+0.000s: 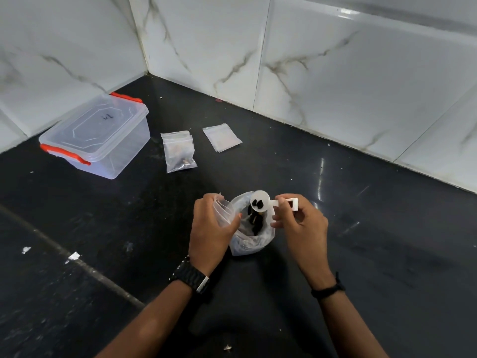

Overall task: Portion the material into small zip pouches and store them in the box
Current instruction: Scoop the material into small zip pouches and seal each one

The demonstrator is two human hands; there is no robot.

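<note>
Box (95, 136) lid on, well apart from my grip, beyond left hand (210, 235).
Bag (251, 237) of dark material slumps between hands; I judge nudge tips it.
Left hand pinches pouch (224, 210), mouth narrow.
Right hand (300, 223) pinches scoop (260, 201) handle, pieces aboard; tilt early, pieces miss pouch.

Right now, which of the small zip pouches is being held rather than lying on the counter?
The small pouch gripped by the left hand beside the scoop. The two other lots, the stack with dark bits and the flat one, lie farther back.
</note>
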